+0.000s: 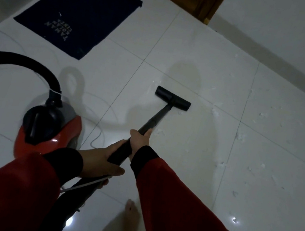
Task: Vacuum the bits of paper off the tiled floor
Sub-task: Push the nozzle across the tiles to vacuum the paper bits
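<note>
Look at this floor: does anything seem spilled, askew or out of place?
Yes. White paper bits lie scattered over the tiled floor, mostly right of the vacuum head. The dark mat sits askew to the tile lines, and a thin white cord loops loosely beside the red vacuum.

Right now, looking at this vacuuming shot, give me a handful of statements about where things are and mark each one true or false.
1. Both hands grip the black wand, the right hand further down it than the left hand. True.
2. The floor nozzle rests on the dark blue mat. False: it sits on the white tiled floor, apart from the mat.
3. Most paper bits lie to the right of the nozzle. True.
4. The red vacuum body stands to the right of the wand. False: it is to the left.
5. The floor is already free of paper. False: scraps remain scattered.
</note>
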Action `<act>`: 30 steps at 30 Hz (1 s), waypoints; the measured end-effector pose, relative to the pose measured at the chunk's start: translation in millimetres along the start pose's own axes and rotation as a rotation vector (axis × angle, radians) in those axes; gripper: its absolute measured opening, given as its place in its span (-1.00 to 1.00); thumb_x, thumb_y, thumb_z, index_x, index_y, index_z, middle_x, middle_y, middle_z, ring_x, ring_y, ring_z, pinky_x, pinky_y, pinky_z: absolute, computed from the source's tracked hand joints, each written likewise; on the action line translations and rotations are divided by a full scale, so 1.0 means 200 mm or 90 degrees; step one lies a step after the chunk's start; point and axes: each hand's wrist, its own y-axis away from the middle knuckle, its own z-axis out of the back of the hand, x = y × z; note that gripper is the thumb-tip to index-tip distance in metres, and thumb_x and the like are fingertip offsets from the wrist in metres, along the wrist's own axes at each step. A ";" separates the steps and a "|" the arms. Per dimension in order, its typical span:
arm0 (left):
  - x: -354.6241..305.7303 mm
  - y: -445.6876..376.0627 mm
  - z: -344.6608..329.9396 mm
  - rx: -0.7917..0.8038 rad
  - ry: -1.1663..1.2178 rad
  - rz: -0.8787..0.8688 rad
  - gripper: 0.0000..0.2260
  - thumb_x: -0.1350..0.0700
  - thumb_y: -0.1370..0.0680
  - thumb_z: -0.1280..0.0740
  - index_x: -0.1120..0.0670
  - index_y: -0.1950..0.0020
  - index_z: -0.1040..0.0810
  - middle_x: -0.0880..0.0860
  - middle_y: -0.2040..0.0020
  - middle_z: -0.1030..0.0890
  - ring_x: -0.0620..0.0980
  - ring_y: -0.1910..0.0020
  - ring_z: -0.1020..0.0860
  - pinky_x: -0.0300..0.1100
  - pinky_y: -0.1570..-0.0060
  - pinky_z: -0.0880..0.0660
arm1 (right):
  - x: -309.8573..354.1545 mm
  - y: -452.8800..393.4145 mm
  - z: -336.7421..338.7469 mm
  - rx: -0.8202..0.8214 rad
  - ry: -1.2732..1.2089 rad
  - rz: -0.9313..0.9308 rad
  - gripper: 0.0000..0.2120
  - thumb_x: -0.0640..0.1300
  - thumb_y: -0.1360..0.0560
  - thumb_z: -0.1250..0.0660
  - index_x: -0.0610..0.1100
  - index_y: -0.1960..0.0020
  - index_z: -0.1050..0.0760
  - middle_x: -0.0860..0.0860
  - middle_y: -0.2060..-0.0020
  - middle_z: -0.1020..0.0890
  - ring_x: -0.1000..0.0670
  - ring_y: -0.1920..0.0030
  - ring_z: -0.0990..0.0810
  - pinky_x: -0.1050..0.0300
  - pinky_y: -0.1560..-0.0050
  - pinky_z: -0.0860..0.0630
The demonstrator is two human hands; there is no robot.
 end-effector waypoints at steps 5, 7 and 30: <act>0.23 0.14 -0.07 0.018 -0.010 -0.014 -0.27 0.16 -0.55 -0.28 -0.26 -0.49 0.12 0.08 0.28 -0.48 -0.03 0.35 -0.51 -0.21 0.32 -0.53 | -0.24 0.13 -0.06 -0.023 -0.020 0.013 -0.25 -0.15 -0.58 -0.17 0.23 -0.52 0.24 -0.11 -0.28 -0.43 -0.16 -0.09 -0.53 -0.07 -0.10 -0.55; 0.33 0.19 -0.10 0.022 -0.018 -0.024 -0.25 0.16 -0.55 -0.28 -0.26 -0.49 0.15 0.08 0.30 -0.49 -0.04 0.38 -0.52 -0.21 0.34 -0.53 | -0.35 0.18 -0.09 -0.036 -0.016 0.023 -0.24 -0.14 -0.56 -0.17 0.23 -0.53 0.24 -0.10 -0.22 -0.46 -0.17 -0.11 -0.54 -0.10 -0.15 -0.55; 1.02 0.69 -0.26 0.055 -0.093 0.026 -0.25 0.15 -0.54 -0.30 -0.23 -0.50 0.13 0.10 0.25 -0.51 -0.07 0.42 -0.54 -0.25 0.42 -0.52 | -1.11 0.63 -0.41 -0.089 -0.103 -0.005 -0.23 -0.16 -0.57 -0.17 0.19 -0.53 0.28 -0.13 -0.28 -0.42 -0.14 -0.04 -0.51 -0.13 -0.24 -0.51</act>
